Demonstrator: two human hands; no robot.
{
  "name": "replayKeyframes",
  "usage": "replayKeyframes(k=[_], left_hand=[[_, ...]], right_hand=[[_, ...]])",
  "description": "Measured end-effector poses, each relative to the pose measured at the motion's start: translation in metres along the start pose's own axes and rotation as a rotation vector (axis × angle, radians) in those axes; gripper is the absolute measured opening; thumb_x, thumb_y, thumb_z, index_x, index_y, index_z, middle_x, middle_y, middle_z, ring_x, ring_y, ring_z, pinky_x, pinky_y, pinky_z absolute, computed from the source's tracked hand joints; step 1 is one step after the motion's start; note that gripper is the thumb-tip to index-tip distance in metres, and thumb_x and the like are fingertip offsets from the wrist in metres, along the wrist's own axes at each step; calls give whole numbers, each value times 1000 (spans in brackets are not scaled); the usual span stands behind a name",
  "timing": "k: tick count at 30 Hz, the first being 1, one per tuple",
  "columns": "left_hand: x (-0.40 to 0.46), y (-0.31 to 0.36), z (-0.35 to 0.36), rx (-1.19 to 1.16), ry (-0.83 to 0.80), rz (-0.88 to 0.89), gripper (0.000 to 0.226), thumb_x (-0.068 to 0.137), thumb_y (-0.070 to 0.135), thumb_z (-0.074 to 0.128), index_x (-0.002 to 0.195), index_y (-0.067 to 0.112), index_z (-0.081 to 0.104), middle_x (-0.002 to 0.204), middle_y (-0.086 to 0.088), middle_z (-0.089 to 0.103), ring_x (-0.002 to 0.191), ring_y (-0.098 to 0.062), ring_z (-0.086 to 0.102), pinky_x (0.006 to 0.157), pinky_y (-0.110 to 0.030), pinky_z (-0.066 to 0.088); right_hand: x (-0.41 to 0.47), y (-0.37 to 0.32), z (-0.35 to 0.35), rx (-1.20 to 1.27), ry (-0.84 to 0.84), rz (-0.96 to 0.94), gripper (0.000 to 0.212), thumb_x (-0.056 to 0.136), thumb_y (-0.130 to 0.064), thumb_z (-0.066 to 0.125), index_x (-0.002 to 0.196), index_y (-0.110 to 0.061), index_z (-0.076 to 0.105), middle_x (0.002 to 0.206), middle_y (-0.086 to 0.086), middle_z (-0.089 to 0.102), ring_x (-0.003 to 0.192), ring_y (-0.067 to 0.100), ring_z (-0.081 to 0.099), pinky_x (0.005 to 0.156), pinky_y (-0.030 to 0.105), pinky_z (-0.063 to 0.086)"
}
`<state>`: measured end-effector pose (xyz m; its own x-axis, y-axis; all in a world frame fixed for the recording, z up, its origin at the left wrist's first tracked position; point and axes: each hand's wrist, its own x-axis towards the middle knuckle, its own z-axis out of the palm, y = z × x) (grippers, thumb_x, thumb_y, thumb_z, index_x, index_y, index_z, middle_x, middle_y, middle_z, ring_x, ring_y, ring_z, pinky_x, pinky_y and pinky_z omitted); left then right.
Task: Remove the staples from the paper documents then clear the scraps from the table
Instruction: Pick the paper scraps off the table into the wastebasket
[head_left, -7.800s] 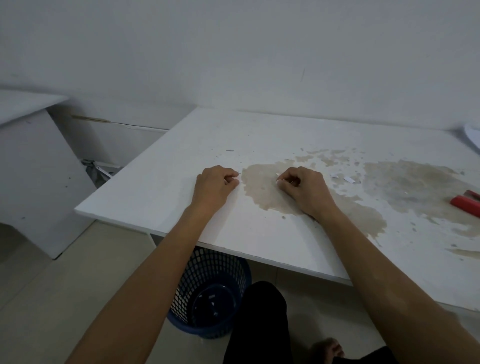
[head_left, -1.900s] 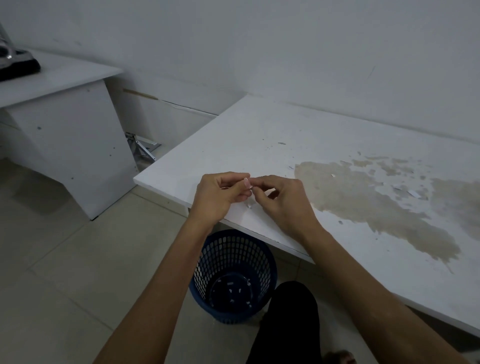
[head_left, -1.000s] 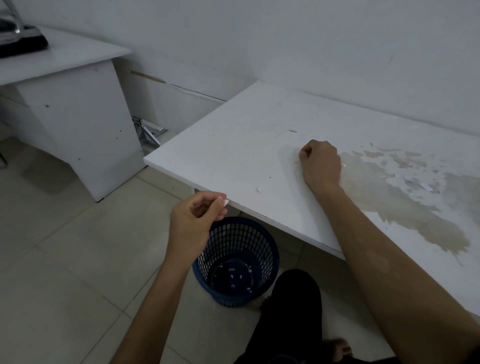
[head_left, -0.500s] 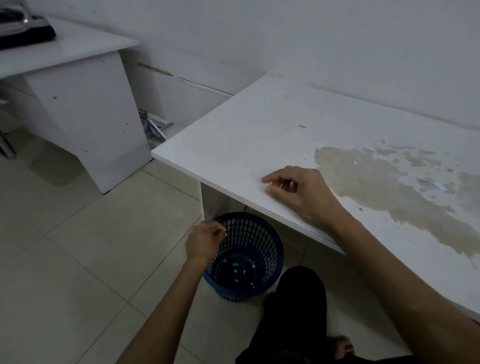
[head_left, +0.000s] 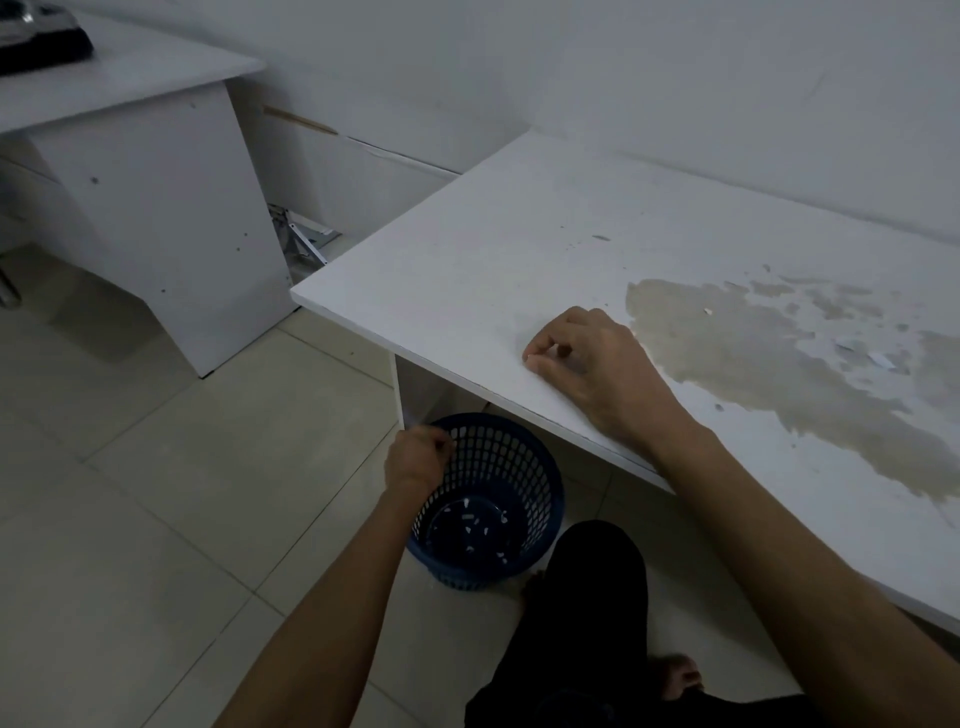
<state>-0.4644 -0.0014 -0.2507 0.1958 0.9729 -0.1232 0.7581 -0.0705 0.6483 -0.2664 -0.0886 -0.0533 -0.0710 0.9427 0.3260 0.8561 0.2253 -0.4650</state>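
- Your left hand (head_left: 415, 460) hangs over the rim of the blue basket (head_left: 540, 540), fingers curled; whether it holds a scrap you cannot tell from here.
- Your right hand (head_left: 592, 358) rests near the table (head_left: 467, 270) edge, fingertips pinching, probably at a small scrap.
- Farther right, more scraps (head_left: 878, 358) wait on the stained patch.

Table (head_left: 467, 260) right; second desk (head_left: 130, 156) far left, against the wall, floor between them. Bin (head_left: 488, 499) on floor below table's near edge, scraps (head_left: 478, 525) in it; left hand (head_left: 415, 460) at bin's left rim. Right hand (head_left: 587, 364) on table near its edge, more scraps (head_left: 878, 358) farther right.
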Motion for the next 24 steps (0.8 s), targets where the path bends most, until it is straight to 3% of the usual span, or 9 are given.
replayKeyframes(k=[6, 9, 11, 14, 17, 20, 24], left_hand=[[-13, 13, -14, -132, 123, 49, 18, 92, 15, 58, 96, 15, 76, 91, -8, 74, 79, -22, 67, 72, -38, 57], [-32, 33, -30, -335, 194, 86, 15, 92, 19, 59, 89, 19, 74, 79, 0, 72, 71, -19, 68, 68, -40, 58], [-54, 48, -40, -445, 227, 147, 14, 89, 24, 59, 84, 30, 71, 73, 12, 69, 68, -13, 67, 64, -36, 59], [-94, 66, -52, -447, 333, 319, 9, 89, 35, 58, 83, 35, 64, 73, 15, 65, 65, -7, 64, 54, -22, 52], [-116, 86, -64, -514, 416, 458, 5, 91, 37, 62, 95, 35, 65, 81, 15, 66, 71, -8, 66, 58, -18, 52], [-118, 114, -74, -662, 372, 466, 23, 91, 35, 66, 114, 33, 67, 91, 12, 71, 72, -12, 69, 59, -20, 55], [-113, 147, -77, -799, 291, 398, 17, 89, 32, 69, 106, 32, 72, 79, 8, 73, 60, -12, 67, 47, -22, 51]], right_hand=[[0, -2, -1, -2, 16, -31, 8, 94, -21, 64, 97, -24, 70, 90, -8, 63, 87, 11, 55, 78, 32, 48], [-3, 0, -3, 104, 35, 14, 12, 92, -19, 67, 101, -25, 71, 86, -13, 64, 81, 5, 58, 72, 18, 44], [-5, -1, -5, 223, 54, 47, 11, 90, -20, 70, 99, -25, 72, 82, -13, 66, 78, 4, 60, 68, 12, 42], [-9, -3, -7, 335, 66, 63, 7, 87, -20, 73, 93, -24, 73, 78, -10, 70, 73, 8, 64, 66, 20, 50], [-14, -7, -8, 482, 55, 90, 5, 86, -21, 76, 90, -23, 75, 76, -6, 72, 71, 9, 65, 67, 21, 52], [-20, -9, -8, 623, 68, 121, 5, 85, -22, 77, 89, -20, 76, 76, 1, 72, 69, 11, 62, 67, 20, 50], [-27, -9, -11, 724, 128, 169, 8, 85, -21, 77, 92, -15, 77, 76, 6, 74, 73, 16, 69, 74, 27, 55]])
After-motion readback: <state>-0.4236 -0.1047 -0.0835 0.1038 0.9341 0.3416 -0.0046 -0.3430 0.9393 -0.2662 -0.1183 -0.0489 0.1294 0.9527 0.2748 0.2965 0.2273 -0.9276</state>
